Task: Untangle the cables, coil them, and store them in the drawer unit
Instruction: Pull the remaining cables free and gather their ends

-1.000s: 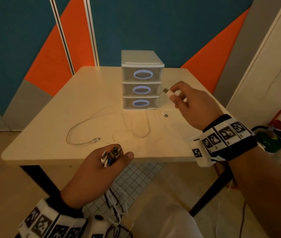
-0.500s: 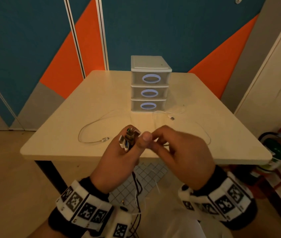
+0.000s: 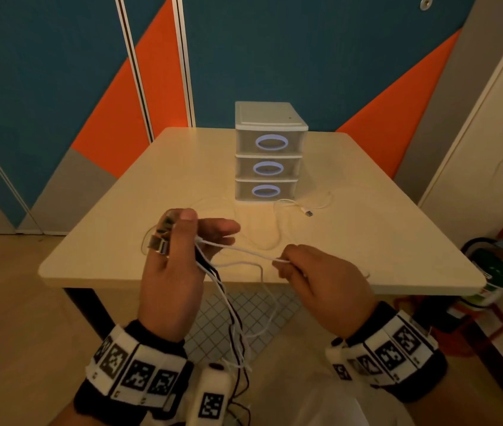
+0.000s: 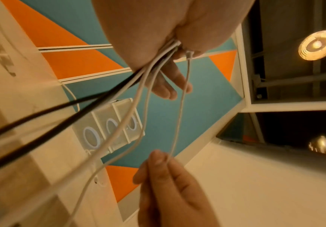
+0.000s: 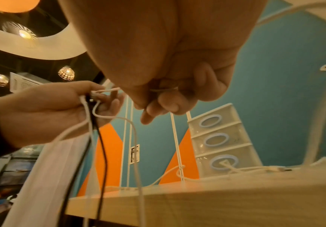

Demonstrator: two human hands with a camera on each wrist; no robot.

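My left hand (image 3: 179,241) is raised in front of the table's near edge and grips a bundle of cable ends, their plugs (image 3: 159,245) sticking out above its fingers. White and black cables (image 3: 228,309) hang from it towards the floor. A white cable (image 3: 244,250) runs taut from that hand to my right hand (image 3: 293,262), which pinches it between thumb and fingers. In the left wrist view the same white cable (image 4: 179,113) leads to the right fingertips (image 4: 158,158). The white three-drawer unit (image 3: 268,155) stands at mid-table with all drawers closed.
More white cable (image 3: 278,222) lies looped on the beige table (image 3: 367,241), with a plug (image 3: 308,213) right of the drawer unit. A green canister (image 3: 496,275) and a red frame stand on the floor to the right. Blue and orange wall panels lie behind.
My right hand came back from the drawer unit to my left hand, passed a plug into it, and now slides right along the white cable. The head view has shifted.
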